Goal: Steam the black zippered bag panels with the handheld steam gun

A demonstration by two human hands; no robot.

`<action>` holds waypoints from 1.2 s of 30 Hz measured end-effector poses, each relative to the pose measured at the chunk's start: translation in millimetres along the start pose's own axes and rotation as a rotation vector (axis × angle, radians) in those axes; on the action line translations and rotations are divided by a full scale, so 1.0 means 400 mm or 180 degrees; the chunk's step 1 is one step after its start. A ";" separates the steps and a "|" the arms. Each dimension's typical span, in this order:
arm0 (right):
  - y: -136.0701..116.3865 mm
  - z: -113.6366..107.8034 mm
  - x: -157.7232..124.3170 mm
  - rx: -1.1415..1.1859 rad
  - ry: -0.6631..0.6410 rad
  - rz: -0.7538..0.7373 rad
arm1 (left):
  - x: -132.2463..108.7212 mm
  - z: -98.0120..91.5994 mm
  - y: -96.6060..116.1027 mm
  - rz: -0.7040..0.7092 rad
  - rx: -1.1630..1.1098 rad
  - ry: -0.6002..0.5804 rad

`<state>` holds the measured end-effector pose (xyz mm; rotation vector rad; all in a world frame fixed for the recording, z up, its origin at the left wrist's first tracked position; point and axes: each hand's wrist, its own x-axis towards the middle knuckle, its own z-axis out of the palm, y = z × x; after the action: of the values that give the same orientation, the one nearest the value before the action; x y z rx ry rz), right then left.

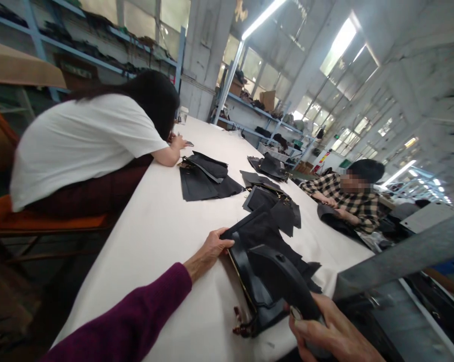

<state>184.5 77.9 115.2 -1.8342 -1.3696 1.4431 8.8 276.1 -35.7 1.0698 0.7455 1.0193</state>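
Note:
Across the near part of the table lies a black leather bag piece (255, 271) with a gold-coloured strip along its left edge and small metal fittings (242, 329) at its lower corner. My left hand (214, 246) pinches its upper left edge between thumb and fingers. Lower right, my right hand (328, 327) is closed round a thick, curved black piece (287, 269), which arches over the bag piece. Close to the right thumb shows a small round metal disc (296, 313). Whether the curved piece is joined to the bag piece I cannot tell.
Stacks of black pieces (208, 176) with metal fittings lie farther up the white table (144, 251). A person in a white shirt (94, 130) leans on the left edge. Another in a checked shirt (336, 201) works at the right. A grey metal beam (408, 251) crosses the right side.

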 end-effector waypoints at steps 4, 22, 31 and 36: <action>-0.010 0.009 0.040 0.0228 0.0076 -0.0128 | -0.031 0.002 -0.002 0.0008 -0.0302 -0.0271; -0.088 0.032 0.186 0.0335 0.0239 -0.0664 | -0.052 -0.004 -0.001 -0.0187 -0.0985 -0.0710; -0.051 0.067 0.146 0.0200 0.0064 -0.0351 | -0.052 -0.003 -0.004 -0.0150 -0.0911 -0.0738; -0.044 0.082 0.188 0.0311 -0.0055 -0.0444 | -0.057 -0.003 -0.004 -0.0015 -0.0673 -0.0787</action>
<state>144.9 143.9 81.6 -1.6358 -1.3810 1.4310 -0.4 255.0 -37.1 0.9874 0.4296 0.9193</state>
